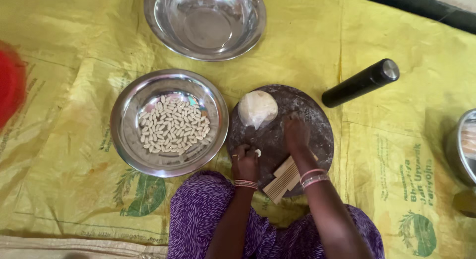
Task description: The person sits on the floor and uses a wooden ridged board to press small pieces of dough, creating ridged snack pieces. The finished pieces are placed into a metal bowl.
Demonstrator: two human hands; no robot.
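The left hand is pinching a small white piece of dough on the round dark board. The right hand is pressing on the board; its grip I cannot tell. A ridged wooden block is lying under the right wrist. A dough ball is sitting on the board, beside a steel plate of shaped pieces.

There is only one camera, worn on the person's head, and it looks almost straight down from close above at the yellow mat on the floor, with the person's lap at the bottom edge and a steel bowl at the top.
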